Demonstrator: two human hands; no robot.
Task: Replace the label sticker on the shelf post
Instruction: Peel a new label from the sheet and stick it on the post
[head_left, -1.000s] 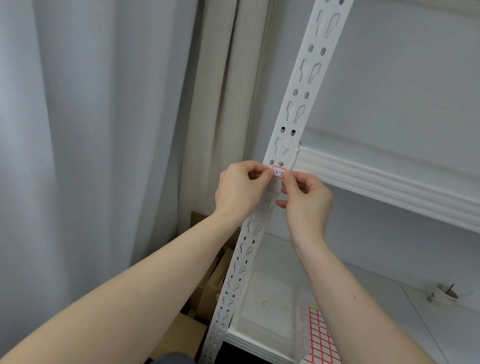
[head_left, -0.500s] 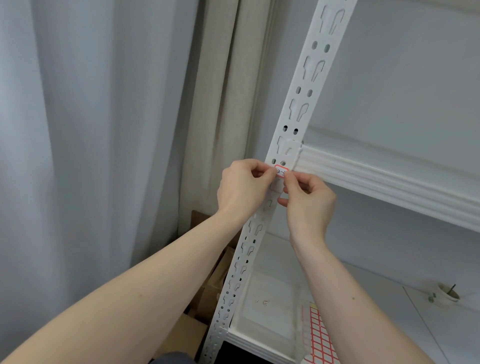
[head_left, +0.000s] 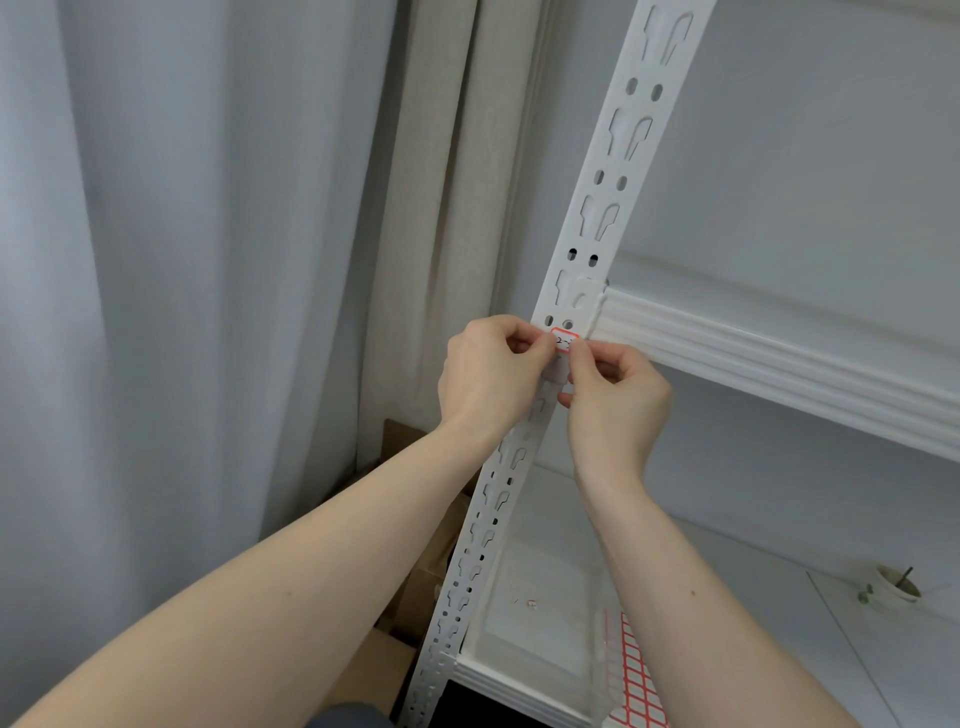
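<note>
Head view: a white perforated shelf post (head_left: 592, 228) is seen running on a slant from the upper right to the lower centre, with keyhole slots and paired round holes along its face. A small red-bordered label sticker (head_left: 564, 340) with handwritten marks is located on the front of the post, just below a pair of round holes and level with the ribbed white shelf beam (head_left: 769, 364) that joins the post from the right. The sticker is pinched at its left edge by the thumb and forefinger of the left hand (head_left: 491, 376), whose remaining fingers are curled in. Its right edge is pinched by the fingertips of the right hand (head_left: 615, 402), likewise curled. Whether the sticker is fully stuck to the post or partly lifted cannot be told, as both ends are covered by the fingertips. Both forearms are seen reaching up from the bottom of the picture, one on either side of the post. On the lower shelf board (head_left: 727, 597), a sheet of red-bordered blank labels (head_left: 636, 680) is noted inside a clear plastic sleeve near the front edge. A small round fitting (head_left: 893, 590) lies well apart, at the far right. A pale grey curtain (head_left: 171, 291) hangs to the left, and brown cardboard boxes (head_left: 410, 597) are visible behind the post, low down.
</note>
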